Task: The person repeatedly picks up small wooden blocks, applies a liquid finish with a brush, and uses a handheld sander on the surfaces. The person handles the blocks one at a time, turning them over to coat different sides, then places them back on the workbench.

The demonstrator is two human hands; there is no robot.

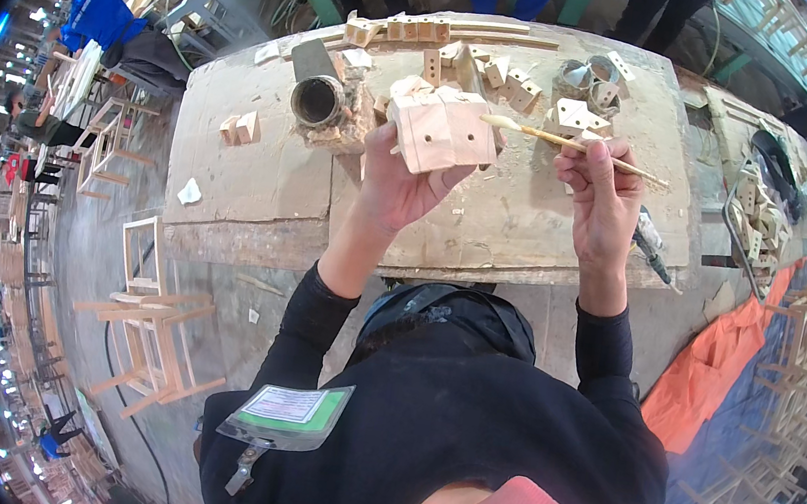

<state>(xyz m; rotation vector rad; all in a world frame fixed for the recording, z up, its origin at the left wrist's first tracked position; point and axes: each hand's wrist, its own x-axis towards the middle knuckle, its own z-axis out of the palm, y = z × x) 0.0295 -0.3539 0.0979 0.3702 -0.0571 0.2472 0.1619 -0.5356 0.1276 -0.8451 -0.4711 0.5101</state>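
Left hand [399, 189] clasps drilled pale-wood blocks [449, 131] above the tan table [267, 173], beyond its near edge. Right hand [600, 191] pinches a slim wooden brush [541, 135].

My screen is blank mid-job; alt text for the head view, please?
A person's left-hand grip holds a pale wooden piece with two holes showing; the right-hand grip holds a thin brush-like stick, its pale tip near the piece. Below, a worktable bears drilled blocks and a round open container.
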